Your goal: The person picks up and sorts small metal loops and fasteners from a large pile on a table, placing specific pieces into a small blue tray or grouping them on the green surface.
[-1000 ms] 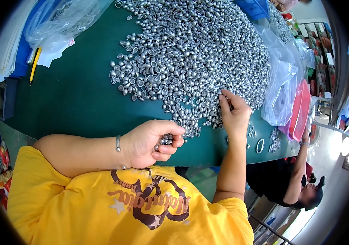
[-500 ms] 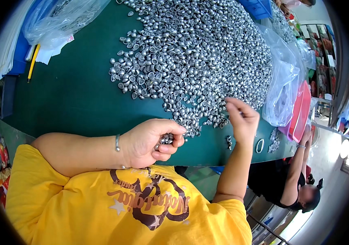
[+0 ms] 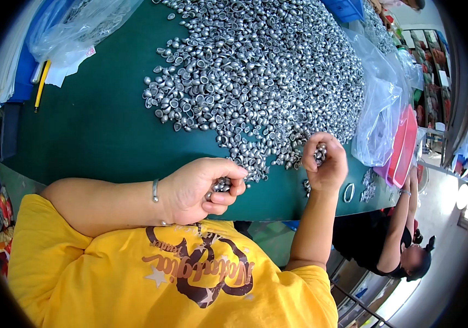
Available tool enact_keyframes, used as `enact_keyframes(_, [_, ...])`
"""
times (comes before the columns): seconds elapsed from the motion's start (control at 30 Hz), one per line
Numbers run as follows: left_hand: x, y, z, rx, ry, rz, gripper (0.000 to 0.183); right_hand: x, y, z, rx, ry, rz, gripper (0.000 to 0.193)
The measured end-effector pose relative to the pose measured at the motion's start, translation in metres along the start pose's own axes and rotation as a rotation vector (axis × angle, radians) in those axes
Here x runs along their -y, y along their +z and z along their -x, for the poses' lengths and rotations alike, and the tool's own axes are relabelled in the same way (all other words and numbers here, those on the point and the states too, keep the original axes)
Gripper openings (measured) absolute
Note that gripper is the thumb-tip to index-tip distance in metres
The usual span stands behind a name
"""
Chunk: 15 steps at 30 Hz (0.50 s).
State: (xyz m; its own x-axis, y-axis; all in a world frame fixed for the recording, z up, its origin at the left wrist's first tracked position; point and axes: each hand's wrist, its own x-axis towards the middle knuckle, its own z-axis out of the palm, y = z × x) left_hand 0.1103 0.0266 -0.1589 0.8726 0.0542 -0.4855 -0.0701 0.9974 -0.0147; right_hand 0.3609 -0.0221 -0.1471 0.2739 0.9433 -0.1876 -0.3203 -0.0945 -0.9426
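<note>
A large heap of small silvery hollow metal caps [image 3: 256, 82], rounded and many with open undersides, spreads over the green table [image 3: 91, 126]. My left hand [image 3: 201, 183] is curled, palm turned up, around several of these metal caps [image 3: 221, 185] just in front of the heap's near edge. Its thumb lies over the bent index finger. At the heap's near right edge, my right hand [image 3: 329, 167] is closed, with metal caps [image 3: 320, 154] showing inside the curl of its thumb and fingers. How many it holds is hidden.
Right of my right hand lie a pale oval ring [image 3: 349, 192] and a small cluster of metal pieces [image 3: 368, 186]. A clear plastic bag [image 3: 376, 126] and a pink tray [image 3: 403, 145] stand beyond. A pencil [image 3: 42, 86] lies left. Another person [image 3: 376, 240] works at right.
My right hand has curled inward, its index finger bending from a pinch over the heap, so metal caps now show inside it. My left hand has barely moved.
</note>
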Motion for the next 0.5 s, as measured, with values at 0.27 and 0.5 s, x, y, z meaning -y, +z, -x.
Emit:
enact_keyframes(0.27, [-0.001, 0.000, 0.000, -0.007, 0.002, 0.006, 0.019, -0.016, 0.018, -0.009, -0.212, -0.299, 1.026, 0.010])
enact_keyframes(0.5, [0.000, -0.001, 0.000, 0.012, 0.002, -0.004, 0.019, 0.007, 0.001, -0.001, -0.001, 0.062, -0.316, 0.011])
